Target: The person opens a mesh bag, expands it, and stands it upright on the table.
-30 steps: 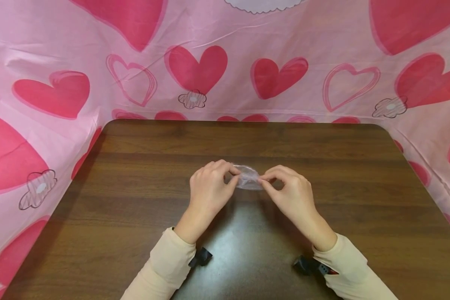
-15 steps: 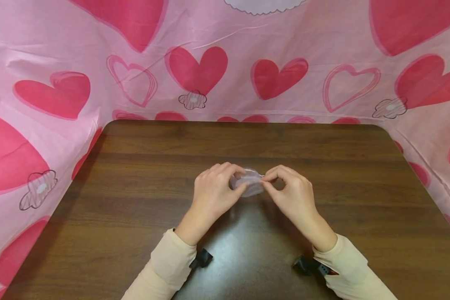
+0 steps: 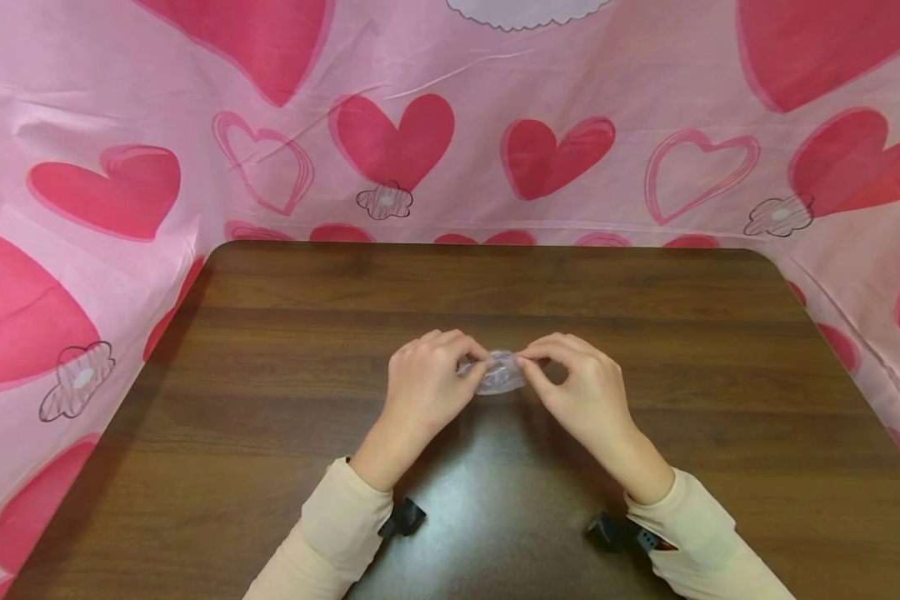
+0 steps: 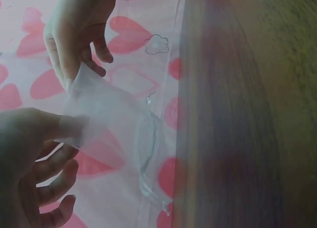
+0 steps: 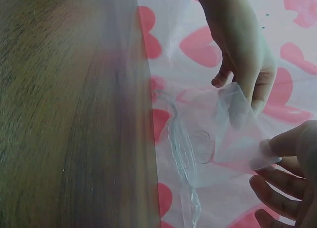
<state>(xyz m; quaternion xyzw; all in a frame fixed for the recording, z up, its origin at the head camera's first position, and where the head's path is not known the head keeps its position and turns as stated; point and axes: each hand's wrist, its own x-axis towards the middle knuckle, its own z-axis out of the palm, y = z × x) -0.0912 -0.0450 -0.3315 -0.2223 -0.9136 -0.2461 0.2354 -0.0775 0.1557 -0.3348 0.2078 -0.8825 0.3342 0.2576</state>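
A small sheer white drawstring pouch (image 3: 502,372) is held between both hands above the table. My left hand (image 3: 427,375) pinches one corner between thumb and forefinger. The opposite corner is pinched by my right hand (image 3: 581,375). In the left wrist view the pouch (image 4: 114,109) hangs down with its gathered cord end toward the table. The cord (image 5: 181,148) also shows in the right wrist view, running across the lower part of the thin fabric. Nothing can be made out inside the pouch.
A dark brown wooden table (image 3: 270,350) lies beneath the hands. Pink cloth (image 3: 480,67) with red hearts hangs behind it and along both sides. Black wrist cameras (image 3: 405,517) sit at the cream sleeves (image 3: 337,517).
The left hand has shifted slightly right and toward the body; its thumb and forefinger parted, then came together on the pouch again. The pouch hangs a little lower; the right hand stays nearly still.
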